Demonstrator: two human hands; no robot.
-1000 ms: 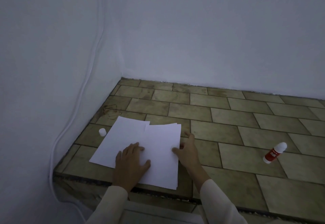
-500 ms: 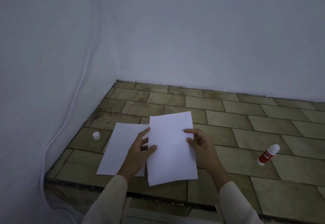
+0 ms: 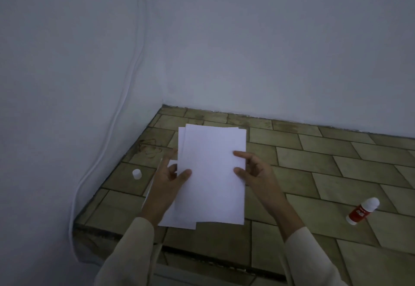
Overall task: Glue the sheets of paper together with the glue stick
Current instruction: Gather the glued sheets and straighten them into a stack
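Observation:
I hold a small stack of white paper sheets (image 3: 212, 173) tilted up above the tiled counter (image 3: 314, 162). My left hand (image 3: 166, 186) grips the stack's left edge with the thumb on top. My right hand (image 3: 258, 175) pinches the right edge with thumb and fingers. Another white sheet lies beneath the stack, mostly hidden, its lower corner (image 3: 179, 224) showing. The red and white glue stick (image 3: 362, 211) lies on its side at the right, away from both hands. Its white cap (image 3: 136, 174) stands on the counter left of my left hand.
White walls meet at the corner behind the counter. A white cable (image 3: 125, 97) hangs down the left wall past the counter's edge. The counter's front edge (image 3: 202, 256) runs just below my forearms.
Both hands lifted the stack off the counter and swung it upright toward the middle, over the sheet that stayed down. The view dropped a little.

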